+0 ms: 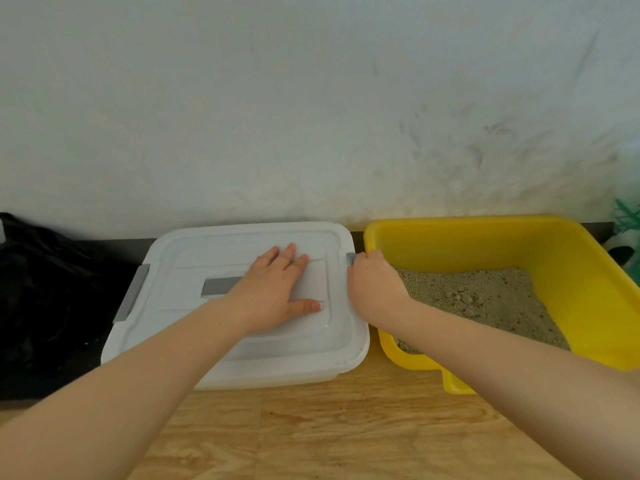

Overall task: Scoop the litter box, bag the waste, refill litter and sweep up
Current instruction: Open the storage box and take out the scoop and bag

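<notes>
A white plastic storage bin point(180, 341) with a closed white lid and grey clips stands on the wooden floor against the wall. My left hand point(277, 289) lies flat on the lid, fingers spread. My right hand point(372, 282) has its fingers curled round the grey clip point(350, 258) on the bin's right side. Right beside the bin sits a yellow litter box point(571, 271) holding grey-brown litter point(485, 299) with a few clumps.
A black plastic bag point(45, 306) lies on the floor to the left of the bin. A second grey clip point(133, 292) sits on the bin's left side. Something green point(627, 220) shows at the far right edge. Bare wooden floor point(346, 427) lies in front.
</notes>
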